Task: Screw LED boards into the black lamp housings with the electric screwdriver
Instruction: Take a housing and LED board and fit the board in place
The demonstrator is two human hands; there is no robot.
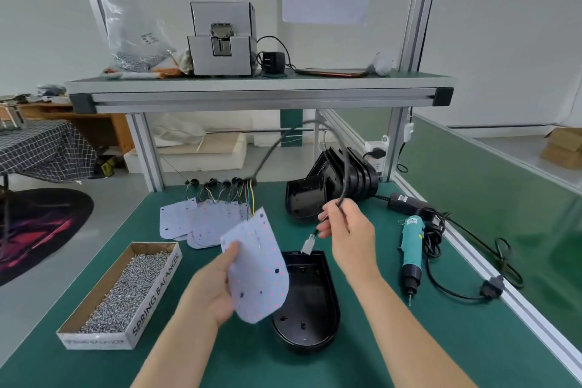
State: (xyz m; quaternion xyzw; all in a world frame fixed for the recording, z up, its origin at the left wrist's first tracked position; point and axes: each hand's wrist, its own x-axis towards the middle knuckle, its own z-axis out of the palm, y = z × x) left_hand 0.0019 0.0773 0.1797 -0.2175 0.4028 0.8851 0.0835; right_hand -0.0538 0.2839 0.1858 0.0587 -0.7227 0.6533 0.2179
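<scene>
Your left hand point(217, 287) grips an LED board point(256, 271) by its left edge, tilted over the open black lamp housing point(310, 302) at lower centre of the frame on the green table point(409, 340). Your right hand point(346, 227) pinches a black cable point(345, 179) looping up from the board, and its white connector point(308, 246) dangles just above the housing's far rim. The electric screwdriver point(412, 249) lies right of the housing, with no hand on it. A box of screws point(126, 290) sits at lower left.

My green bench point(409, 340) carries a box of screws point(126, 290), a pile of LED boards point(195, 224), 1 open black housing point(310, 302), stacked housings point(340, 179) and the screwdriver point(412, 249).
</scene>
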